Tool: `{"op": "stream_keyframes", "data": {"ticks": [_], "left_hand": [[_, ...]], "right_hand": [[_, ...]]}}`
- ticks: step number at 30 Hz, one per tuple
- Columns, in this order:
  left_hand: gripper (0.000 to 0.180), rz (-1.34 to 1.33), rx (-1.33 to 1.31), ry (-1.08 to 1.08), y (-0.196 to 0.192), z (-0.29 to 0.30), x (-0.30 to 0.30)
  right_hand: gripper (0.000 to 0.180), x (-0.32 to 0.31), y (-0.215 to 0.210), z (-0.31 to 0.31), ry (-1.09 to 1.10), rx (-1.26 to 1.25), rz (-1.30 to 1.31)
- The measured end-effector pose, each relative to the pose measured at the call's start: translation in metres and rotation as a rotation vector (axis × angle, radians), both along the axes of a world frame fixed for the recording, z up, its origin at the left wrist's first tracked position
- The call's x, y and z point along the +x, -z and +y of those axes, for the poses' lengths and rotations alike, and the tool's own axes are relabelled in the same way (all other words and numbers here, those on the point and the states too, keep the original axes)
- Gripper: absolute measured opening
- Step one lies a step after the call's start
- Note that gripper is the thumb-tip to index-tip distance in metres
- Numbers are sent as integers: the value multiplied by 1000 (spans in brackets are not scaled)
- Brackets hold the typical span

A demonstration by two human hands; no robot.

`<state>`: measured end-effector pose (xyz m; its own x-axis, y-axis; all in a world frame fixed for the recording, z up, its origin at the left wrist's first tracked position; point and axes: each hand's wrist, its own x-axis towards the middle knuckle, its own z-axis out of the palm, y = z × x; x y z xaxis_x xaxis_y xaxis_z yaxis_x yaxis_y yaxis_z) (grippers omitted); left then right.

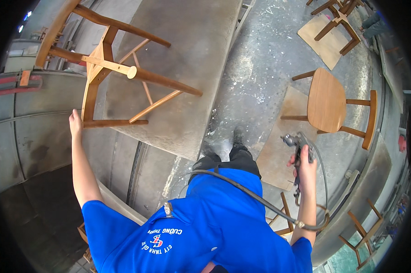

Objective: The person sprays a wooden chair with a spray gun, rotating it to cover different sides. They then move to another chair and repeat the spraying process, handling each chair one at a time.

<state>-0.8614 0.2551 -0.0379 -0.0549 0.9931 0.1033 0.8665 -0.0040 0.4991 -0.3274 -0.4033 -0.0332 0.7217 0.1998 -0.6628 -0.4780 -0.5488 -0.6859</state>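
A wooden chair lies tipped over at the left, legs pointing right, with pale wood on parts of its frame and darker brown on the legs. My left hand is closed at the chair's near left corner; the frame partly hides its fingers. Out to the right, my right hand grips a dark metal spray gun, its nozzle end pointing up and left. From the gun a grey hose loops down and runs across the front of my blue shirt.
Under the tipped chair is a wide grey-brown board. A brown chair stands on cardboard at the right. Farther off, another chair rests on a cardboard sheet. More chair frames are at the lower right.
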Motion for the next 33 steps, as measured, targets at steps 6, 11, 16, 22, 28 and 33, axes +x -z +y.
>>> {"op": "stream_keyframes", "data": {"ticks": [6,11,16,22,28,33], "left_hand": [[83,391,-150,117,0,7,39],[80,346,-26,155,8,-24,53],[75,305,-167,171,-3,-106,27],[86,-100,-449,54,-35,-196,31],[87,-97,-308,-14,-43,-204,67],[83,-207,-529,79,-72,-120,77]], "right_hand": [[89,-53,-64,-25,-32,900,102],[61,-71,-71,0,-193,214,-249],[60,-72,-66,19,82,346,-149],[65,-41,-89,62,8,519,-193],[67,-59,-135,71,-170,726,-420],[80,-70,-176,85,-390,1030,-494]]}}
